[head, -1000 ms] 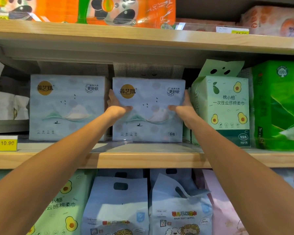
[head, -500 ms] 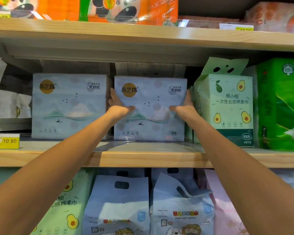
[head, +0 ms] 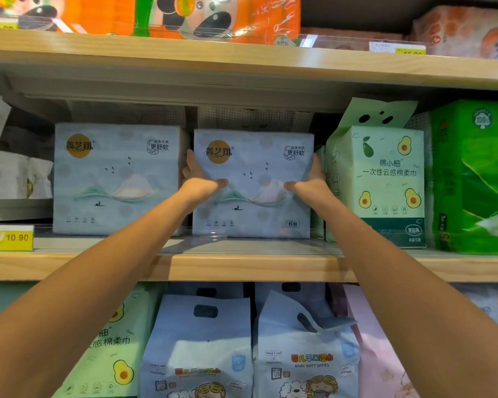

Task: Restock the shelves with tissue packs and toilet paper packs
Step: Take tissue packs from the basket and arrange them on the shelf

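Note:
A pale blue tissue pack (head: 256, 202) with a gold round logo stands upright on the middle wooden shelf (head: 242, 265). My left hand (head: 199, 179) grips its left side, thumb across the front. On the opposite side my right hand (head: 311, 182) holds it the same way. An identical pale blue tissue pack (head: 115, 179) stands just to its left. To its right, close against my right hand, is a light green avocado-print pack (head: 383, 185).
A bright green pack (head: 477, 179) fills the right end of the shelf. Orange panda-print packs (head: 213, 15) sit on the top shelf. Baby wipes bags (head: 305, 349) stand on the shelf below. A yellow price tag (head: 15, 238) hangs at left.
The pack between my hands has slid slightly further back on the shelf, into line with its neighbour. Both hands keep their hold.

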Tool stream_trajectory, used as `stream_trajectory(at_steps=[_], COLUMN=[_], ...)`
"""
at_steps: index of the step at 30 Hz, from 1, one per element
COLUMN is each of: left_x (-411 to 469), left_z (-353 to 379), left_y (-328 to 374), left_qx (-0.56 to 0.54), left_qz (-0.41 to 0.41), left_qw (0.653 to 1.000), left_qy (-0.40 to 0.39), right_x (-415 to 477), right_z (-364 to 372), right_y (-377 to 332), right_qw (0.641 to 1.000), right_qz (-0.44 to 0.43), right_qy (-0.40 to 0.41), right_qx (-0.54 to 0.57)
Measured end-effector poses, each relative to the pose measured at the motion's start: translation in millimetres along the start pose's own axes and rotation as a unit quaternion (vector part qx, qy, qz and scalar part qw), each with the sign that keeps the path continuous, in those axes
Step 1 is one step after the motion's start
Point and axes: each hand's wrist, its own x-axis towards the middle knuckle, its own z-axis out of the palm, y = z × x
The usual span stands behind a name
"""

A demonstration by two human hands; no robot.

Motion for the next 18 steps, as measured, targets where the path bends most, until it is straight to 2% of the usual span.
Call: stream_trajectory(at_steps=[18], left_x=[0.4], left_z=[-7.4], left_y=[-0.5], left_qx=[0.053], left_qz=[0.046], left_qw=[0.997], left_qy=[0.030], right_x=[-10.1], right_z=[-2.7], right_y=[-9.2], right_qw=[0.998], right_qz=[-0.002], right_qy=[0.026], right_qx=[-0.049])
